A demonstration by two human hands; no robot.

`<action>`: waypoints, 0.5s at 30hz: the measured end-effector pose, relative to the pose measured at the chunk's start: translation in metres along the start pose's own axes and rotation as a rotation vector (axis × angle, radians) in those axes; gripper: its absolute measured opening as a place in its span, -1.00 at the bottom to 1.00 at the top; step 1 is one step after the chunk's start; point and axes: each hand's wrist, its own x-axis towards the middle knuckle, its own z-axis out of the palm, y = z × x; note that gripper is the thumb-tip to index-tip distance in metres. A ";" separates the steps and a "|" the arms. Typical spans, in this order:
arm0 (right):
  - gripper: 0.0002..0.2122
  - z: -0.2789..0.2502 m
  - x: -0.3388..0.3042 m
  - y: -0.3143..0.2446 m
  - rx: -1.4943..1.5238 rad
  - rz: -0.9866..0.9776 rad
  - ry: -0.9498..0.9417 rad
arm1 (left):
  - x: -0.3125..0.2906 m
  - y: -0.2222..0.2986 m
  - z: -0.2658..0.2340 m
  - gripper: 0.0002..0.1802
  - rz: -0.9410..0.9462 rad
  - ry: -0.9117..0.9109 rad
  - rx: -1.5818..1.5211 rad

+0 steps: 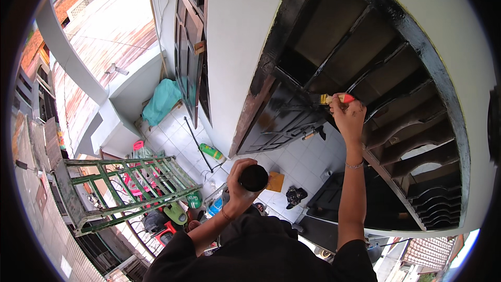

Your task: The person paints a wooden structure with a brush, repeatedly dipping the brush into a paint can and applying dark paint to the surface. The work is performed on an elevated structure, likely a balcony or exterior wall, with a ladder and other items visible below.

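Observation:
My right hand [348, 117] is closed round the handle of a paintbrush [329, 99], which has a red and yellowish handle. The bristles point left and meet the dark wooden frame at the top of the door [271, 115], where the wood looks wet and black. Above and to the right, slatted wooden bars [360, 68] fill the frame, some glossy black, some brown. Lower down and to the left, my left hand [237, 185] grips a small round container [253, 178] with black inside, held in front of my chest.
A green metal ladder [130, 190] stands at the left. Below lies a white tiled floor [180, 138] with a green bottle [211, 151], a piece of cardboard [275, 181] and a black cloth-like bundle [296, 197]. A teal cover [162, 103] lies by the low wall. White wall [240, 36] borders the frame.

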 end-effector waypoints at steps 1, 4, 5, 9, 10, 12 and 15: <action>-0.82 0.002 0.002 -0.008 0.212 0.108 0.032 | -0.001 0.000 0.000 -0.35 -0.007 -0.003 0.005; -0.79 0.013 0.004 -0.019 0.406 0.203 0.068 | 0.000 0.000 0.000 -0.34 -0.014 -0.013 0.010; -0.79 0.017 0.004 -0.017 0.396 0.194 0.069 | 0.000 0.001 0.001 -0.34 -0.011 -0.012 0.008; -0.77 0.014 0.002 0.008 -0.155 -0.027 0.133 | 0.002 0.002 0.001 -0.34 -0.003 -0.009 0.002; -0.77 0.017 0.002 0.007 0.058 0.052 0.148 | 0.004 0.003 0.001 -0.35 -0.004 -0.006 0.005; -0.75 0.017 0.002 -0.027 0.482 0.212 0.177 | 0.007 0.005 0.001 -0.36 -0.004 -0.002 0.008; -0.83 0.038 -0.001 -0.011 0.096 -0.002 0.218 | 0.005 0.002 0.002 -0.35 -0.031 -0.002 -0.033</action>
